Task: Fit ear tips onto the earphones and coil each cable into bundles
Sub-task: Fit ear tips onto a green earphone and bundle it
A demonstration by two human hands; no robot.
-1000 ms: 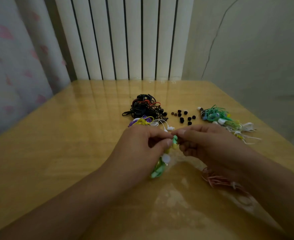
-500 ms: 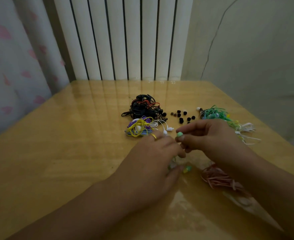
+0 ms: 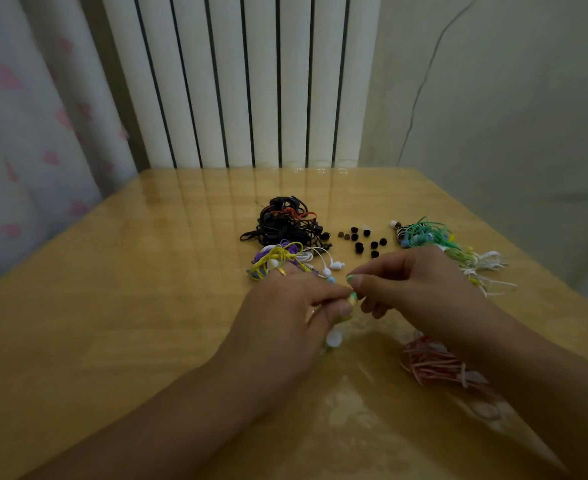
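Glossy table (image 3: 147, 323), hands hiding green earphone (image 3: 352, 298)

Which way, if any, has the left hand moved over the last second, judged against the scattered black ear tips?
Yes. The left hand has shifted leftward and nearer the person, away from the black ear tips.

Dim, flat light here; soft glare on my worktop (image 3: 168, 271) near the radiator (image 3: 240, 81), wide-angle bending at edges.
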